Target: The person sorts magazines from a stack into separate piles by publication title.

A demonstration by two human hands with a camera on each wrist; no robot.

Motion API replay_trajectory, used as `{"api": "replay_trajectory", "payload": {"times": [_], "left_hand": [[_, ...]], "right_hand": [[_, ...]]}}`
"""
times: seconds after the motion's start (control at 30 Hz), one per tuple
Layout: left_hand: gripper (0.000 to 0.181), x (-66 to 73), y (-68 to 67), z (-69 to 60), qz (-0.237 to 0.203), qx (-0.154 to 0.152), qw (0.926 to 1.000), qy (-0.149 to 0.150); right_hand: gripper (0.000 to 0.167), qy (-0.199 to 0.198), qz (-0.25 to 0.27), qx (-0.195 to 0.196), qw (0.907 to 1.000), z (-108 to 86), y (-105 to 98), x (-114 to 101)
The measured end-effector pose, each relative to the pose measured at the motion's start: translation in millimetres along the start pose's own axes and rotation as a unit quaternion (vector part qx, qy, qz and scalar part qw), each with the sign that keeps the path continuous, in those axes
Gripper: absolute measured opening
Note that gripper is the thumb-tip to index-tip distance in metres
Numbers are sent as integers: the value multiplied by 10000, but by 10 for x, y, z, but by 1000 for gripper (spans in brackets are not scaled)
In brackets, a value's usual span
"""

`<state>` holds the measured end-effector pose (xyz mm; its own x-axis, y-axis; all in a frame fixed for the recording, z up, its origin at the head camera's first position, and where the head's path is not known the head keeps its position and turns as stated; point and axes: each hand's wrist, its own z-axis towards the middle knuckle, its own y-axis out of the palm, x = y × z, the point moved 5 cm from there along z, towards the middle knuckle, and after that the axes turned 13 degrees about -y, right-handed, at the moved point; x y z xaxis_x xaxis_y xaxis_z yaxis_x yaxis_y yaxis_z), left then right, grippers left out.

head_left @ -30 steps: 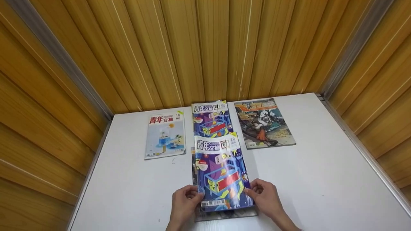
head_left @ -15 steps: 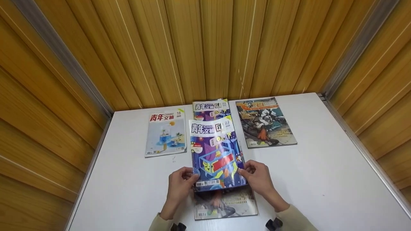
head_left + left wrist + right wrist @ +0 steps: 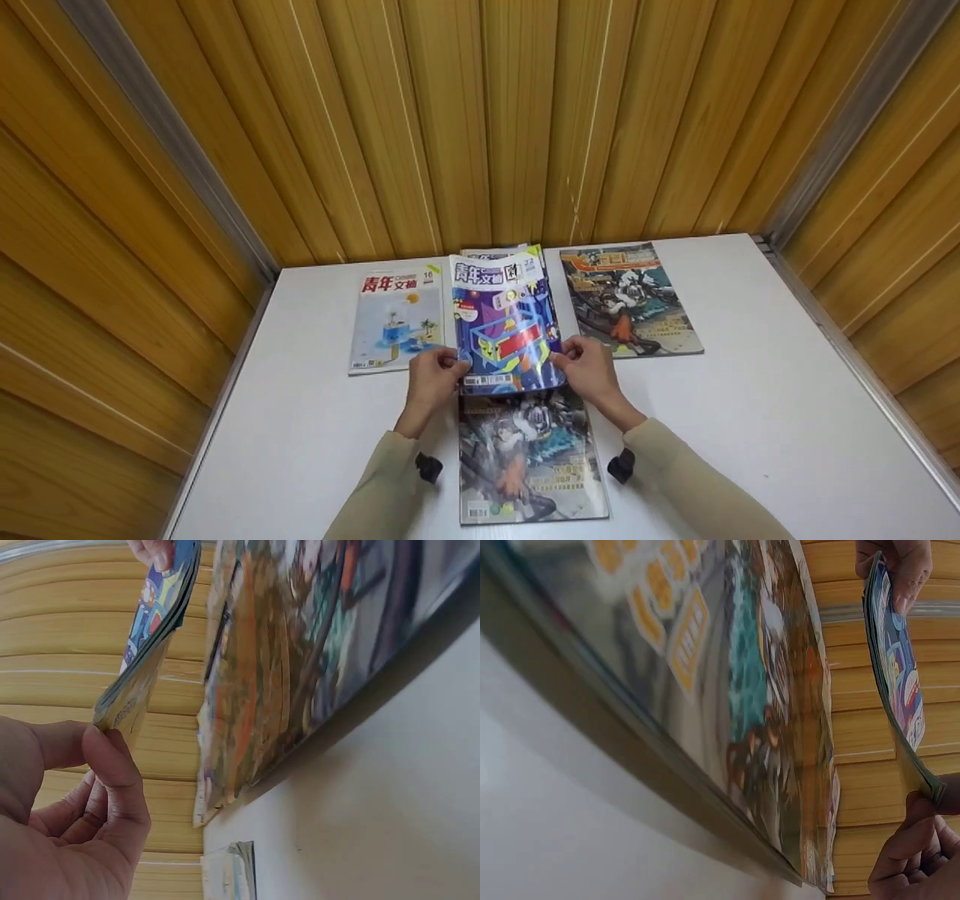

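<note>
A purple magazine [image 3: 506, 330] with a white title band is pinched by its lower left edge in my left hand [image 3: 433, 384] and by its lower right edge in my right hand [image 3: 594, 375]. Both wrist views show it lifted off the surface, thumbs on one face and fingers on the other. In the left wrist view my left hand [image 3: 82, 802] grips one corner; in the right wrist view my right hand [image 3: 922, 851] does likewise. Below it a grey-brown comic magazine [image 3: 532, 465] lies on the table. Another magazine [image 3: 495, 252] is mostly hidden behind the held one.
On the white table [image 3: 735, 420], a light-blue magazine [image 3: 397, 322] lies at the left and a second comic magazine [image 3: 634, 300] at the right. Wood-patterned panels [image 3: 450, 120] stand behind and at both sides.
Both hands have carried the purple magazine away from the near edge, toward the back. More of the comic magazine beneath is uncovered, and the magazine behind is more covered.
</note>
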<state>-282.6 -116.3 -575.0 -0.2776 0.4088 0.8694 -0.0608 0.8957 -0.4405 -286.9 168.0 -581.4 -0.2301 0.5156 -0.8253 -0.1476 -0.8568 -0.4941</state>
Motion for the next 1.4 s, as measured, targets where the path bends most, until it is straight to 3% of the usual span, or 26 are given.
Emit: {"api": "replay_trajectory", "payload": {"times": [0.1, 0.23, 0.57, 0.73, 0.87, 1.03, 1.1, 1.13, 1.27, 1.33, 1.4], "left_hand": [[21, 78, 93, 264, 117, -84, 9999, 0], [15, 145, 199, 562, 105, -289, 9993, -217], [8, 195, 352, 976, 0, -448, 9964, -725], [6, 121, 363, 1130, -88, -391, 9936, -1055], [7, 88, 381, 1197, 31, -294, 9944, -1013], [10, 34, 414, 1203, 135, -181, 9931, -1152], [11, -21, 434, 1289, 406, -68, 9946, -949], [12, -25, 430, 1304, 449, -83, 9946, -931], [12, -50, 435, 1380, 671, -98, 9951, -722], [12, -45, 422, 1352, 645, -160, 9943, -837], [14, -90, 424, 1347, 718, -52, 9948, -724]], "right_hand": [[16, 117, -286, -34, 9995, 216, 8, 107], [18, 267, -610, -188, 9976, 457, 49, 232], [24, 137, -753, -293, 9966, 888, 163, 540], [31, 2, -969, -374, 9946, 1101, 323, 756], [41, -228, -1370, -329, 9898, 1186, 424, 930], [49, -55, -1529, -320, 9877, 1099, 418, 817], [52, -54, -1629, -352, 9860, 1106, 430, 808], [52, -114, -1685, -393, 9848, 1146, 457, 906], [45, -285, -1856, -499, 9810, 1240, 490, 1115], [35, -325, -1850, -461, 9811, 1226, 458, 1128], [26, -320, -1850, -356, 9816, 1166, 404, 1076]]}}
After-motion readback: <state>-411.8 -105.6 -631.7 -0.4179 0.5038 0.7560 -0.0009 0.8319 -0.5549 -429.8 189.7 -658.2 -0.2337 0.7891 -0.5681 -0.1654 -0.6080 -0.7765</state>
